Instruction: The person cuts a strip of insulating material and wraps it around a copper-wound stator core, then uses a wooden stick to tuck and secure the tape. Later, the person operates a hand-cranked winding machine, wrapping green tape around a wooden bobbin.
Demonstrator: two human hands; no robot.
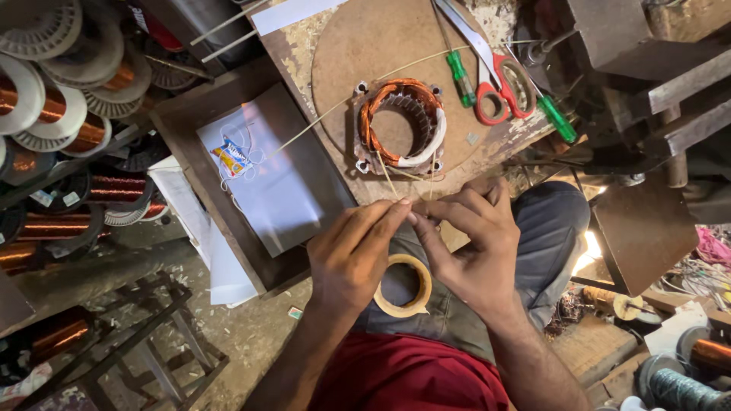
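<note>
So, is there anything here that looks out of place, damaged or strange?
Nothing looks damaged. Two small oddities: the roll of tape sits on the person's lap rather than on the bench, under the left hand and right hand. The red-handled scissors lie open near the motor stator, blades apart.

A scuffed brown wooden table [304, 46] stands over a dusty grey concrete floor [251, 327]; copper-wire spools [53, 106] crowd dark shelving.
</note>
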